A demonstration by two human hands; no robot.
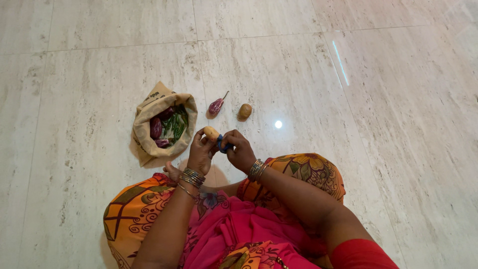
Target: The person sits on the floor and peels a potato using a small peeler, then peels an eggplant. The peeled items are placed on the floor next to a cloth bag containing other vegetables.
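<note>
Potato (211, 132) is gripped by left hand (200, 153); blue peeler (220, 144) is clasped by right hand (239, 151). Second potato (244, 111) lies unpeeled on floor (378, 124).

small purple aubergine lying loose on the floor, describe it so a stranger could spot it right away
Start at the open brown paper bag on the pale tiled floor. Just right of it lies the small purple aubergine with a thin stem, left of a round brown potato. It alone is purple outside the bag.
</note>
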